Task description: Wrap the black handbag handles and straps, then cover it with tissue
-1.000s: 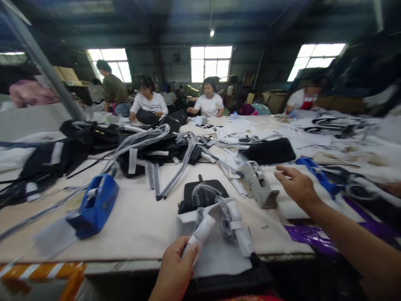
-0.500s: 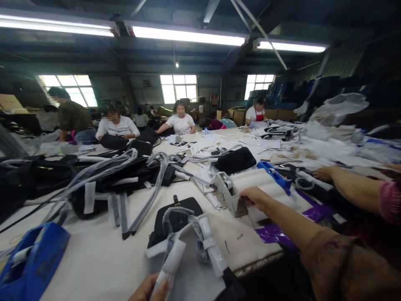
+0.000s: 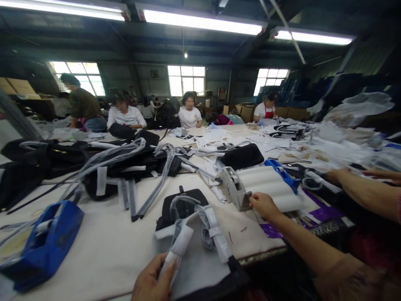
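My left hand (image 3: pixel 153 278) grips a bag strap (image 3: pixel 180 246) wrapped in white foam sheet, low in the centre of the view. The strap loops up and over to a second wrapped part (image 3: pixel 217 238) on the right. Behind it a black bag (image 3: pixel 181 205) lies on the table. My right hand (image 3: pixel 263 205) is closed, fingertips at the front end of a grey tape dispenser (image 3: pixel 233 188). Whether they pinch tape or the dispenser's edge I cannot tell. A roll of white foam sheet (image 3: pixel 269 186) lies just beyond the dispenser.
At left stands a blue tape dispenser (image 3: pixel 50 242); another blue dispenser (image 3: pixel 283 175) is at right. Black bags with wrapped straps (image 3: pixel 103 163) are heaped at left. A co-worker's arm (image 3: pixel 366 190) reaches in from the right, above purple plastic (image 3: pixel 326 211). Several people sit across the table.
The view has shifted, so the table's things sit further right in the picture. My left hand shows more fully, still on the strap. My right hand stays at the grey dispenser.
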